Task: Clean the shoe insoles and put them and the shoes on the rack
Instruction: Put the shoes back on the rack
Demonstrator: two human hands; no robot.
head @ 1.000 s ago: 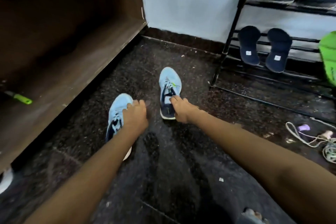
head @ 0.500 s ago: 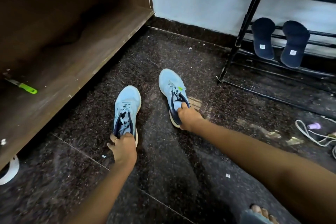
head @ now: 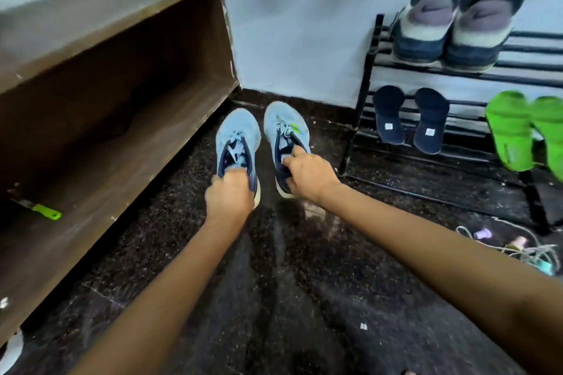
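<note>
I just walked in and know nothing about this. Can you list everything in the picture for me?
sneakers: two, light blue, side by side between the shelf unit and the rack, toes toward the wall
insoles: two, navy, leaning on the rack's middle tier
rack: one, black metal, against the wall at right
grey shoes: two, grey and navy, on the rack's top tier
sandals: two, bright green, on the rack, right of the insoles
shelf unit: one, brown wood, at left
tool: one, green handle, lying in the shelf unit
cords: one tangle, pale, on the floor at right
floor: dark, speckled
left hand: grips the left sneaker's heel
right hand: grips the right sneaker at its opening
</note>
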